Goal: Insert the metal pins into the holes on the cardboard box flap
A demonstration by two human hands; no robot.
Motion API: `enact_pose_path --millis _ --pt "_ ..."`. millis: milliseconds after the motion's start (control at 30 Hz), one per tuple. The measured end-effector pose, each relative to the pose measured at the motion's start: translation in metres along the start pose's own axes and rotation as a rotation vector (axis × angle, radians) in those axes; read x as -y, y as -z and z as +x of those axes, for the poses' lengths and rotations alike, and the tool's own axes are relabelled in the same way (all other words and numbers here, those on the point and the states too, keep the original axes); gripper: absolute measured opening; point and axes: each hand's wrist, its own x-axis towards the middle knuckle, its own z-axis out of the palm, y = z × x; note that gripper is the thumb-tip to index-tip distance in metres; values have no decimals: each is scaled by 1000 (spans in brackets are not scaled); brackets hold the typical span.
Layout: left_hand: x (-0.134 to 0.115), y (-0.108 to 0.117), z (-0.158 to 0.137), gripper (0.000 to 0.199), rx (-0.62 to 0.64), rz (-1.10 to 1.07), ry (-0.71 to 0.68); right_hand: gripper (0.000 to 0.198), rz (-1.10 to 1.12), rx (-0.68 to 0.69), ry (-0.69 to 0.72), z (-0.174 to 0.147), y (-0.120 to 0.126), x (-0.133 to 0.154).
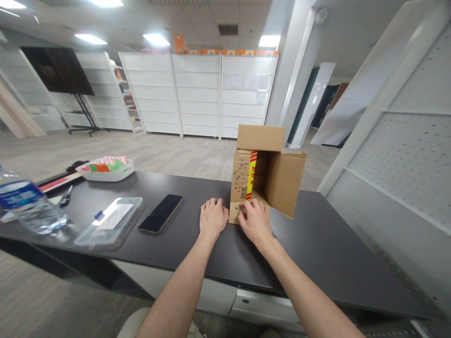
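Observation:
A cardboard box (240, 180) stands on the dark desk with its open side towards me and its flaps folded out. Small greyish round spots or pieces dot its left front flap; what they are is too small to tell. Yellow and red tape (251, 176) runs down beside them. At the box's bottom flap (234, 213), my right hand (256, 220) has its thumb and fingers drawn together over a small spot, and whatever is between them is hidden. My left hand (213, 217) rests on the desktop just left of that flap, fingers slightly bent and holding nothing.
Left of my hands lie a black phone (161, 214) and a clear plastic case (111, 220). Further left are a water bottle (30, 202), a pen (66, 196) and a white basket (107, 174) with colourful contents. A perforated panel (412, 141) borders the desk's right side.

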Motion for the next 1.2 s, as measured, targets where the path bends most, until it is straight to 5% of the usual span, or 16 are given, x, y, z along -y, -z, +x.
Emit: enact_pose_path --millis 633,1200 --pt "0 0 0 29 13 0 13 13 -80 75 -59 14 1 11" --pt "0 3 0 28 15 9 9 9 29 -9 -62 14 23 20"
